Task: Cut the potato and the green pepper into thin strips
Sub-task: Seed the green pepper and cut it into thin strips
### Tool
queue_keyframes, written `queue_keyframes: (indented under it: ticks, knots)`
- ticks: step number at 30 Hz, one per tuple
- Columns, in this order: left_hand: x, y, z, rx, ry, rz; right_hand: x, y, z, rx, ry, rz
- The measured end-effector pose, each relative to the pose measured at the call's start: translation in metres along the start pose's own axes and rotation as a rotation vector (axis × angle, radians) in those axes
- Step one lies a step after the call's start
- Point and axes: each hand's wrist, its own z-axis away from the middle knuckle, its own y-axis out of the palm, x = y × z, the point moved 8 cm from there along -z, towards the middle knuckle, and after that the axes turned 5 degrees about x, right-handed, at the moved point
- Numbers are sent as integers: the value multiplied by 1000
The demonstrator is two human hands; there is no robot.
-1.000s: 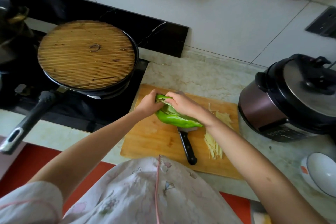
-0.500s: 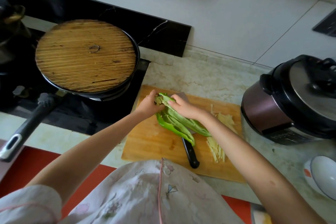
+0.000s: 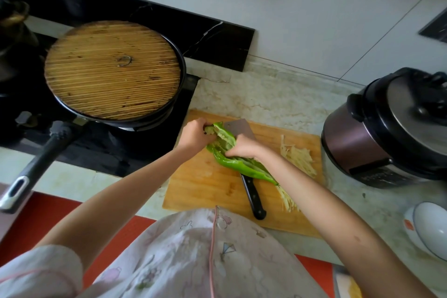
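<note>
A long green pepper (image 3: pixel 238 164), split open lengthwise, is held just above the wooden cutting board (image 3: pixel 205 186). My left hand (image 3: pixel 194 135) grips its stem end. My right hand (image 3: pixel 243 146) pinches the pepper's middle, fingers inside the split. Under the pepper lies a cleaver (image 3: pixel 252 197) with a black handle, its blade partly hidden. A pile of thin pale potato strips (image 3: pixel 298 158) sits on the board's right side.
A black pan with a bamboo lid (image 3: pixel 112 70) sits on the stove at left, its handle (image 3: pixel 36 167) pointing toward me. A pressure cooker (image 3: pixel 387 128) stands right of the board. A white bowl (image 3: pixel 430 227) is at the lower right.
The pepper has been pulled open along its length, showing its pale inside. My right hand slid from the stem end toward the middle of the pepper.
</note>
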Motion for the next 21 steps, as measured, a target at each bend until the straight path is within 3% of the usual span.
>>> queue_keyframes:
  ticks: [6, 13, 21]
  knots:
    - [0, -3, 2, 28, 80, 40, 16, 5, 5, -82, -184, 40]
    - [3, 9, -1, 161, 135, 136, 1, -13, 20, -203, -172, 265]
    - [15, 30, 11, 395, -160, 881, -8, -23, 32, -327, -171, 322]
